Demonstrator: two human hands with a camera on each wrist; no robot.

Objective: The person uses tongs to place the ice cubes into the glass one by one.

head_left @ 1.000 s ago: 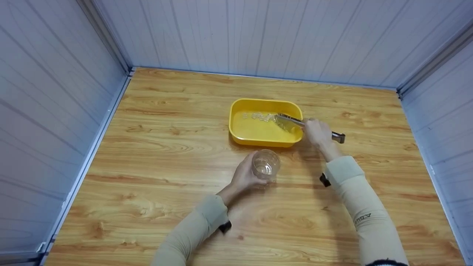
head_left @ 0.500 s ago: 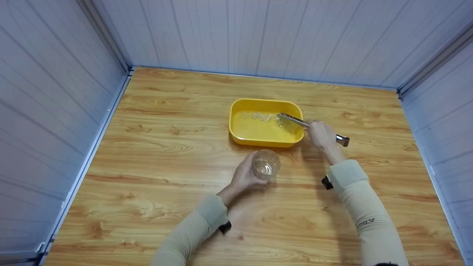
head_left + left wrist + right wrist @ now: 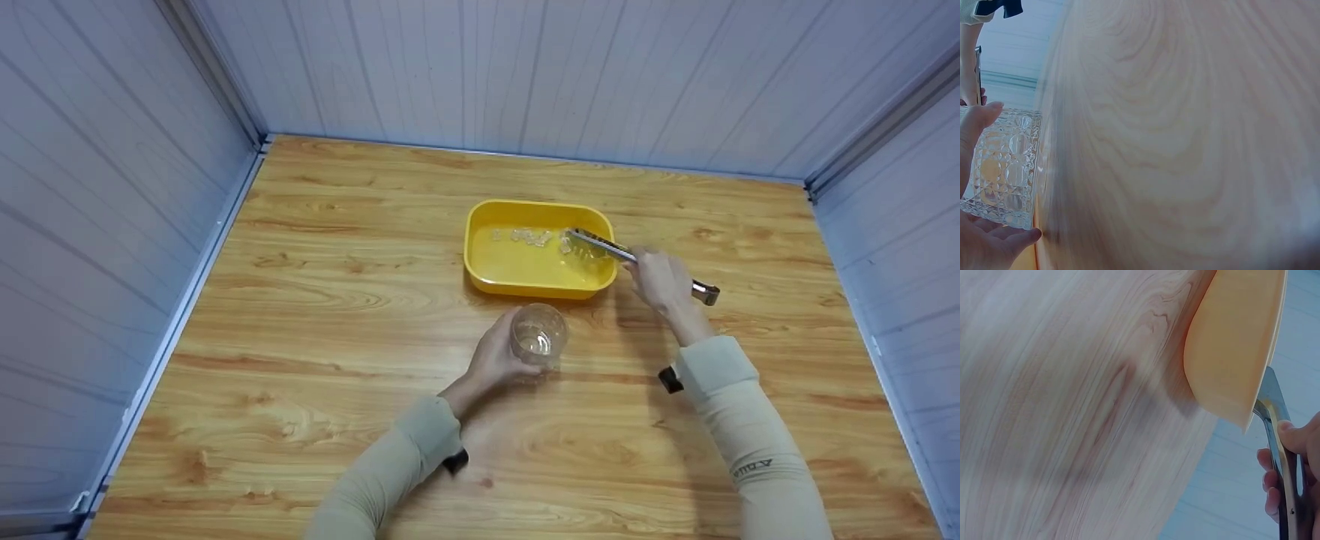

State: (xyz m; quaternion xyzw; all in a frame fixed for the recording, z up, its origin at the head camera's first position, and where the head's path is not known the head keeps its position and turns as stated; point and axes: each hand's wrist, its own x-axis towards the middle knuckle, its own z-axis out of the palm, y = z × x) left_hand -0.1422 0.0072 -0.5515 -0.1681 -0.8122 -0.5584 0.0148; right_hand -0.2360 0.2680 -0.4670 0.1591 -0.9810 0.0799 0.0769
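My left hand grips a clear patterned glass that stands on the wooden table in front of the basin. In the left wrist view, thumb and fingers wrap the faceted wall of the glass. My right hand holds metal tongs over the right rim of the yellow basin. The tips of the tongs reach down inside it, beside some clear ice-like pieces. In the right wrist view, the thumb and fingers close round the tongs' arms, while the basin hides their tips.
Wood-grain table extends on all sides of the basin and glass. Pale panel walls enclose it at the back, left and right. The basin's raised rim stands between the right hand and the clear pieces.
My right hand and the tongs have shifted slightly right and toward me, their tips still inside the basin. A clear piece near the tips now sits apart from the cluster. The left hand stays put.
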